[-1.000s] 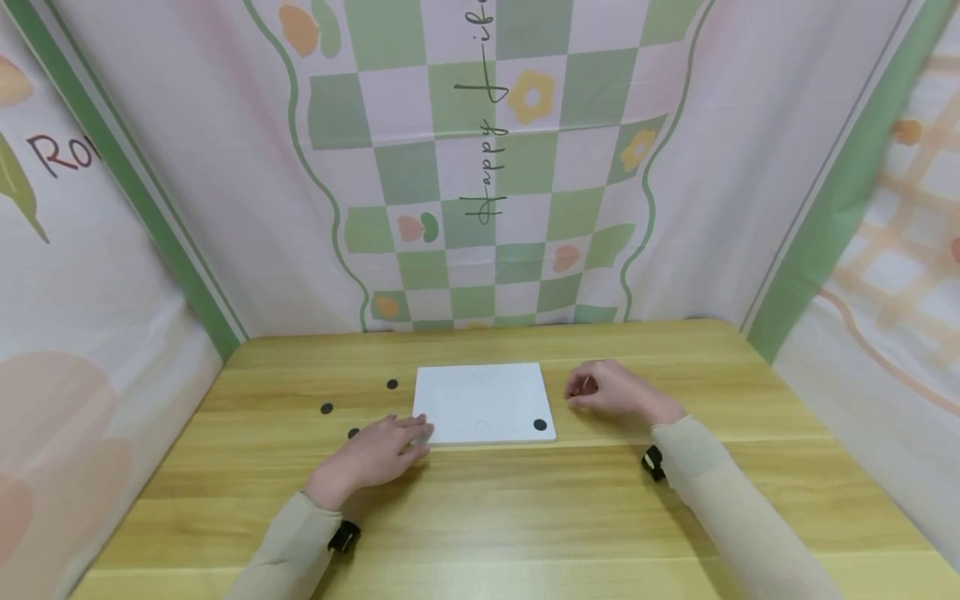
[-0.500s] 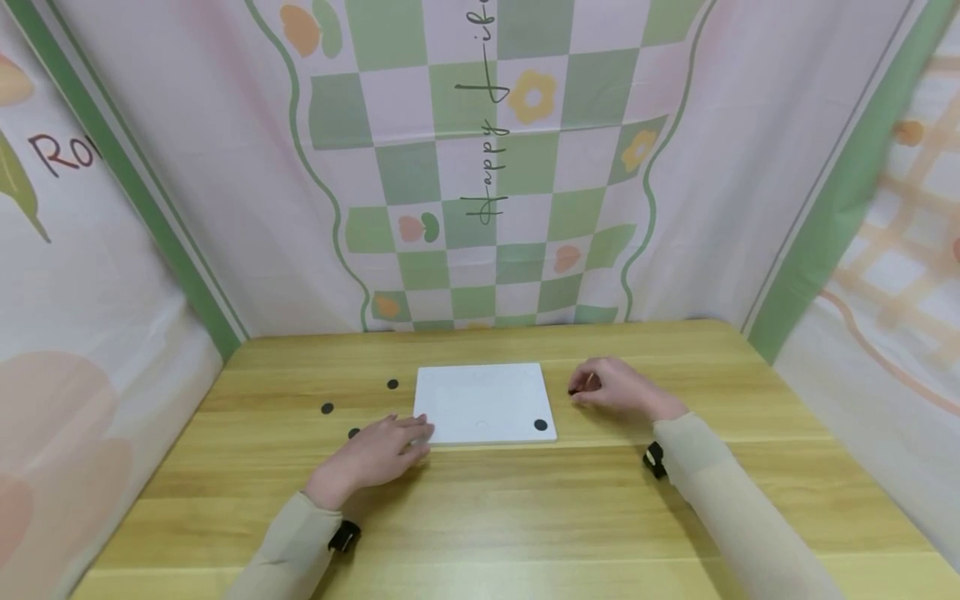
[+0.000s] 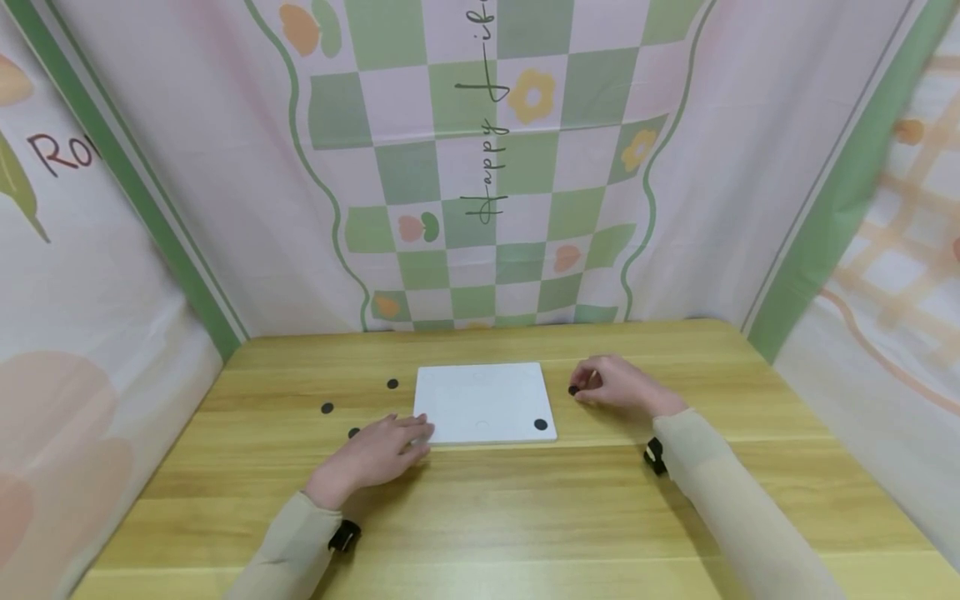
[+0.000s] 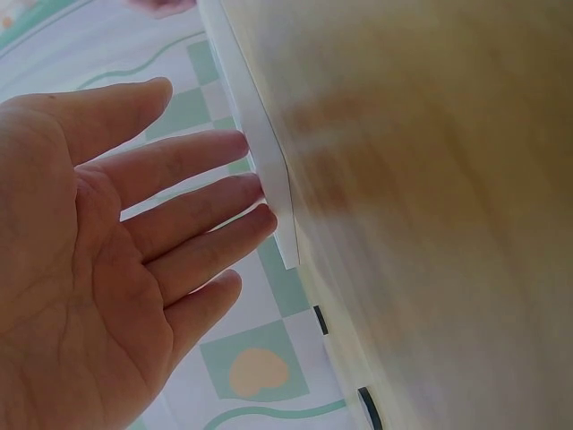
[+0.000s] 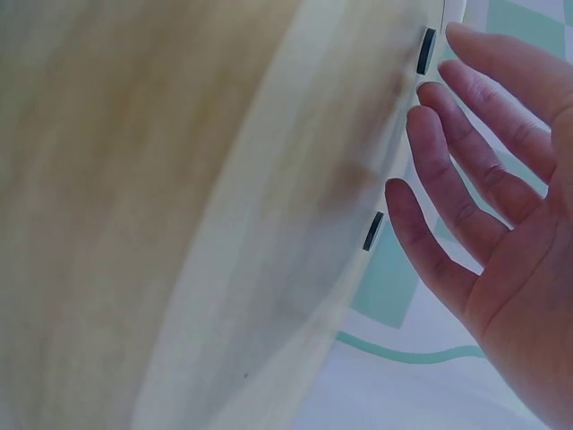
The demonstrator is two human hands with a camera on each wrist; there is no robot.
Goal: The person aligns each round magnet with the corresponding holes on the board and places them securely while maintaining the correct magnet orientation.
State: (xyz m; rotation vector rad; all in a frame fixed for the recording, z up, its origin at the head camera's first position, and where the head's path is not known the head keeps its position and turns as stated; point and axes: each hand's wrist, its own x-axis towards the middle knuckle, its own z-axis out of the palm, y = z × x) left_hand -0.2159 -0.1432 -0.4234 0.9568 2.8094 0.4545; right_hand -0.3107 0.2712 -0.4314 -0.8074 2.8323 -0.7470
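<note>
We see the left hand (image 3: 378, 450) flat and relaxed, fingers nearly straight, fingertips touching the white board (image 3: 480, 400) at its near left corner; it grips nothing. Right hand (image 3: 617, 387) is just right of the board, fingers loosely bent, thumb and index slightly apart with a black disc (image 3: 573, 390) at their tips. We can't tell if they pinch it. The right wrist view gives us a second disc (image 5: 374, 231) by the little finger.

Board lies flat mid-table, with an on-board disc (image 3: 541, 425) at its near right corner. Left of it on the wooden table (image 3: 480, 517) we count a far disc (image 3: 393, 383), a leftmost disc (image 3: 327, 408) and a near disc (image 3: 354, 432), the last partly behind the left hand. Checkered curtain (image 3: 465, 167) at the far side.
</note>
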